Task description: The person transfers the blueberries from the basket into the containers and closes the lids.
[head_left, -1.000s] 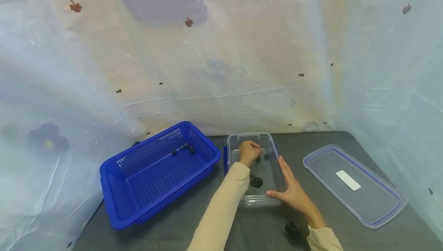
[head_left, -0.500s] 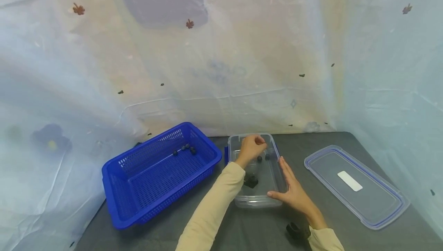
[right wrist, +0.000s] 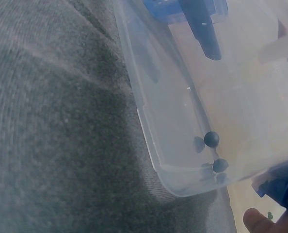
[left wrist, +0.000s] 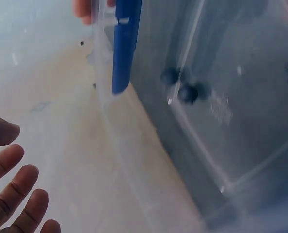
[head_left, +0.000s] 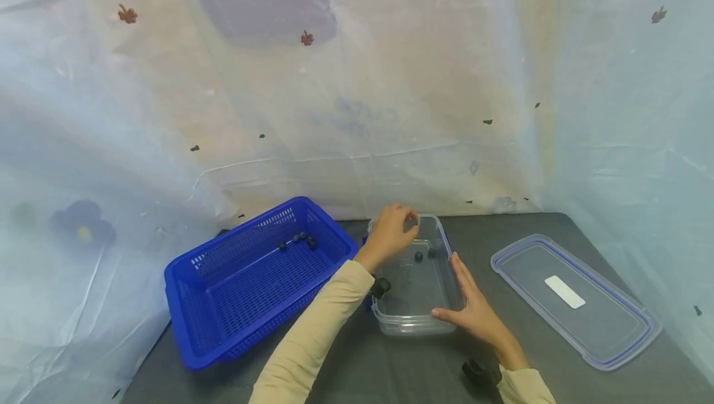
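Observation:
A clear plastic food container (head_left: 415,315) with blue side clips stands without its lid on the dark table. Two blueberries (right wrist: 211,139) lie on its floor, also visible in the left wrist view. My left hand (head_left: 390,233) is over the container's far left part, fingers loosely bent and apart; no object shows between its fingertips (left wrist: 25,177). My right hand (head_left: 474,311) rests along the container's right side with straight fingers, its thumb at the near right corner. In the right wrist view some of its fingers are beside a blue clip (right wrist: 280,187).
To the left, a blue perforated basket (head_left: 189,305) holds several blueberries (head_left: 301,238) near its far right end. A clear lid (head_left: 591,323) with a blue seal and a white label lies on the right. A patterned plastic sheet (head_left: 357,113) hangs behind the table (head_left: 390,367).
My left hand has risen from inside the container and moved left, toward the basket, and its fingers have loosened. The right hand stays at the container's side.

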The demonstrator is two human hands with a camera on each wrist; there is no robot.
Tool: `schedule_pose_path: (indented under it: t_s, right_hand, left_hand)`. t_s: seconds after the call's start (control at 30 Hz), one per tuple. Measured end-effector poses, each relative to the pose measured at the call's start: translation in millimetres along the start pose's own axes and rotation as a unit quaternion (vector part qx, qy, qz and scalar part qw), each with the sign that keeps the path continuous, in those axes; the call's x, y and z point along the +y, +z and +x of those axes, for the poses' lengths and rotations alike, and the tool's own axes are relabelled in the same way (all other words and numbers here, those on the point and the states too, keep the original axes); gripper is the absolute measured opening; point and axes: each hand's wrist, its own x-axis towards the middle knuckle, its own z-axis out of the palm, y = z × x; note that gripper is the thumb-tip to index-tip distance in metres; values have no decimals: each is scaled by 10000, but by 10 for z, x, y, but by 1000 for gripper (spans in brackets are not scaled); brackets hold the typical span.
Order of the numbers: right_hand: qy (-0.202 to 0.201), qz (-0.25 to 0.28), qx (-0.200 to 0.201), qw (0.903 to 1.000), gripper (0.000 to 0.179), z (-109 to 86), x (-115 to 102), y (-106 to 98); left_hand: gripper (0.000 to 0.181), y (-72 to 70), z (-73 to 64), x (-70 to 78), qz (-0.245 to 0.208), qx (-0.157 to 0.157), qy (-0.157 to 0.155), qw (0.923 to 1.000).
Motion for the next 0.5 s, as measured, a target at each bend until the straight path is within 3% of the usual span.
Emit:
schedule_pose_path:
  t_s: [0.23,0.37,0.5]
  right_hand:
    - [43,-6,4,10000,114,8,1,2]
    - [0,5,39,10000,114,7,8,1]
    - [-26,4,44,10000,114,7,16,3]
  left_hand:
    - [20,-289,-67,-212,460,280,307,9981]
    - [19,-457,-117,-414,284,506,333,9978]
    - [20,-629,-185,-633,54,675,123,9976]
